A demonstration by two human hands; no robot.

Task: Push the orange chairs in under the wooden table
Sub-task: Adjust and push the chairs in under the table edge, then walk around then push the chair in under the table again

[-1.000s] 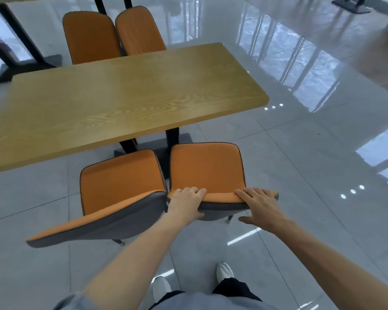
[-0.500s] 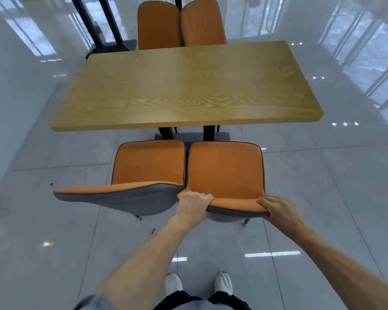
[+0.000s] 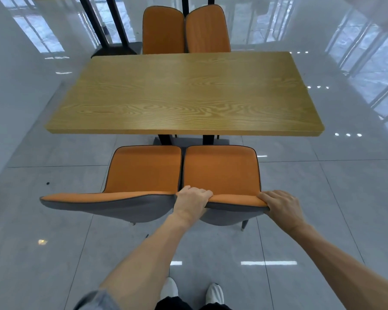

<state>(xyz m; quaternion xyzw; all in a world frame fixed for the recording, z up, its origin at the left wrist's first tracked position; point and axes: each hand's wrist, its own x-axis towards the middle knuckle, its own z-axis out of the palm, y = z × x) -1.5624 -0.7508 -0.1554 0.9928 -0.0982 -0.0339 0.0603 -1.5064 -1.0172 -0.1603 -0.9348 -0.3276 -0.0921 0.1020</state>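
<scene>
Two orange chairs with grey backs stand side by side in front of the wooden table (image 3: 184, 95). My left hand (image 3: 192, 201) grips the left corner of the top of the right chair's (image 3: 221, 171) backrest. My right hand (image 3: 280, 205) grips that backrest's right corner. The left chair (image 3: 143, 171) stands beside it, untouched. Both seats lie just short of the table's near edge. At the far side, two more orange chairs (image 3: 185, 30) are tucked against the table.
The glossy grey tiled floor (image 3: 323, 198) spreads on all sides. A black table base (image 3: 112, 44) stands at the back left. The table's own black legs (image 3: 166, 139) show under its near edge. My white shoes (image 3: 192, 291) are just behind the chairs.
My view has swung round to face the table squarely. The right chair has turned with my hands and now lines up parallel with the left chair. Both hands kept their grip.
</scene>
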